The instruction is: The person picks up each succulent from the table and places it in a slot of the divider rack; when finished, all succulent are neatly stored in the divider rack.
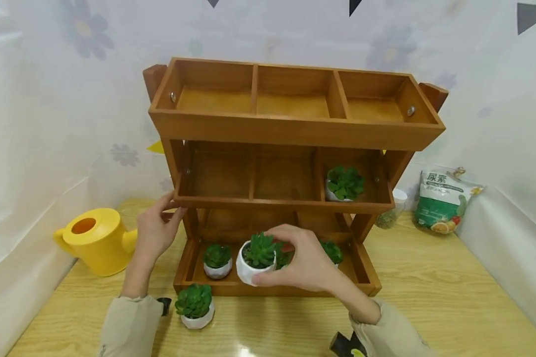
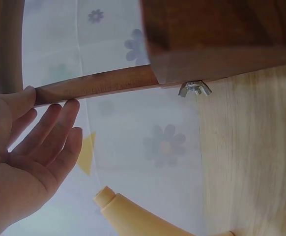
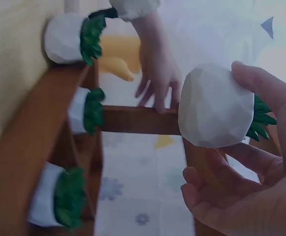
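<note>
In the head view my right hand (image 1: 305,260) pinches a small succulent in a white faceted pot (image 1: 252,265) by its rim, in front of the bottom tier of a brown wooden plant stand (image 1: 295,131). The right wrist view shows this pot (image 3: 214,108) tipped sideways between thumb and fingers. My left hand (image 1: 156,228) holds the stand's left side by the middle tier; in the left wrist view its thumb and fingers lie along both edges of a wooden post (image 2: 99,83). Another potted succulent (image 1: 195,305) stands on the table before the stand.
Several potted succulents, such as the left one (image 1: 217,260), sit in the bottom tier. One more (image 1: 345,183) occupies the middle tier's right compartment. A yellow watering can (image 1: 100,243) stands left; a clear jar (image 1: 390,210) and a clipped green-and-white bag (image 1: 444,203) are at right.
</note>
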### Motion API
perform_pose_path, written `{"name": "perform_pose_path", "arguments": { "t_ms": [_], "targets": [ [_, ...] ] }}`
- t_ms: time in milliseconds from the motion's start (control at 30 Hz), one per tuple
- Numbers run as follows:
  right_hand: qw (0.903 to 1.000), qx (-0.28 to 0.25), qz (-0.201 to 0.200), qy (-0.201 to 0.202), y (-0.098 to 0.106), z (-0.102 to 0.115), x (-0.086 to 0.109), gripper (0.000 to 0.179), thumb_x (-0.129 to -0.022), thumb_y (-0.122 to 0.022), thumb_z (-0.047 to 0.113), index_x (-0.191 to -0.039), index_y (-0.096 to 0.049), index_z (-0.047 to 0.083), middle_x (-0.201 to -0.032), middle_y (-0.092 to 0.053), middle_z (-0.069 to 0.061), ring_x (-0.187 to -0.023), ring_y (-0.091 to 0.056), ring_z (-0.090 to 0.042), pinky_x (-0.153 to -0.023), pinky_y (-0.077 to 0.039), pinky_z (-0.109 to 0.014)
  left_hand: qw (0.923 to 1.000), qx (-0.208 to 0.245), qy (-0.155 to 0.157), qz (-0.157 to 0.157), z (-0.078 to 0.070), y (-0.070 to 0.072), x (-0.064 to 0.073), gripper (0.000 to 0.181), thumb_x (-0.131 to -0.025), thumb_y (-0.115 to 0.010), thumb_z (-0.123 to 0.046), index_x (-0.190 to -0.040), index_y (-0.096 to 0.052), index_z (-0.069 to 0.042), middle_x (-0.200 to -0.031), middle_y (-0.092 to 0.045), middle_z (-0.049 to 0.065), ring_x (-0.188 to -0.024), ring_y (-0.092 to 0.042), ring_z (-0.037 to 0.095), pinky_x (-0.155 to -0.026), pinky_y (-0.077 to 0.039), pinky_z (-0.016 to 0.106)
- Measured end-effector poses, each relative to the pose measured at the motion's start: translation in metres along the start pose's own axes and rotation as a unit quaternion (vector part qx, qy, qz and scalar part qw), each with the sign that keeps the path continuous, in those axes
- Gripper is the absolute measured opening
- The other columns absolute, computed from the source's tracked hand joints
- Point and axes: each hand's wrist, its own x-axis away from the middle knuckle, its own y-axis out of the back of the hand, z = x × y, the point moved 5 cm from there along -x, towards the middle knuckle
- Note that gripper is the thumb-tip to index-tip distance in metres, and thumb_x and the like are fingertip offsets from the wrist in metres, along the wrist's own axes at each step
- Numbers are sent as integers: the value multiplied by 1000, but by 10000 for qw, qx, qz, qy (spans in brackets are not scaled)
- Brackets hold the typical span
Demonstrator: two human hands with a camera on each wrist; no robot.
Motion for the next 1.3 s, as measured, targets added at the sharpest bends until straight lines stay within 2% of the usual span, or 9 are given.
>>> {"name": "perform_pose_path", "arguments": {
  "t_ms": [167, 433, 700, 867, 1000, 1133, 1300],
  "targets": [
    [9993, 255, -91, 272, 22, 16, -14, 54, -65, -88, 32, -113, -68, 15, -109, -64, 7, -94, -60, -8, -77, -56, -33, 9999, 18, -94, -32, -1, 0, 0, 40, -91, -64, -6, -130, -57, 1, -100, -68, 27, -73, -68, 42, -62, -57, 53],
    [9966, 491, -186, 640, 53, 38, -31, 54, -66, -88, 27, -113, -68, 13, -107, -64, 4, -92, -62, -10, -77, -57, -37, 10000, 8, -57, -9, 0, 0, 0, 40, -92, -64, -8, -131, -56, 0, -101, -68, 26, -73, -68, 42, -62, -57, 53],
    [9954, 865, -313, 269, 78, 38, -48, 57, -66, -88, 29, -116, -67, 12, -109, -63, 2, -88, -63, -14, -77, -57, -38, 10000, 63, -34, 64, 0, -1, 0, 41, -92, -63, -8, -132, -56, 0, -102, -68, 27, -76, -69, 42, -64, -57, 53],
    [9896, 1371, -409, 156, 90, 31, -60, 61, -67, -87, 33, -120, -66, 10, -110, -64, -3, -88, -64, -17, -77, -56, -38, 10000, 66, -1, 62, 0, 0, 0, 41, -92, -63, -7, -132, -56, 0, -101, -68, 26, -75, -68, 42, -64, -57, 53],
    [9869, 1535, -494, -12, 98, 24, -71, 59, -69, -85, 36, -120, -66, 13, -109, -66, -1, -90, -64, -18, -77, -54, -38, 10000, 53, -54, 15, -1, 1, 0, 40, -92, -64, -7, -131, -56, 1, -100, -68, 27, -74, -68, 43, -64, -57, 54],
    [9879, 1477, -441, -184, 99, 18, -79, 58, -71, -84, 38, -121, -66, 15, -111, -66, 0, -94, -63, -20, -79, -53, -38, 9998, 57, -146, -74, -1, 3, -1, 39, -90, -65, -5, -129, -58, 0, -99, -69, 26, -73, -68, 42, -63, -57, 54],
    [9876, 1509, -306, -321, 95, 10, -83, 63, -71, -84, 36, -125, -63, 10, -112, -65, -4, -93, -64, -23, -77, -54, -39, 9998, 75, -171, -32, -1, 1, 0, 40, -91, -65, -5, -129, -58, 0, -99, -69, 26, -73, -68, 42, -63, -57, 53]
  ]
}}
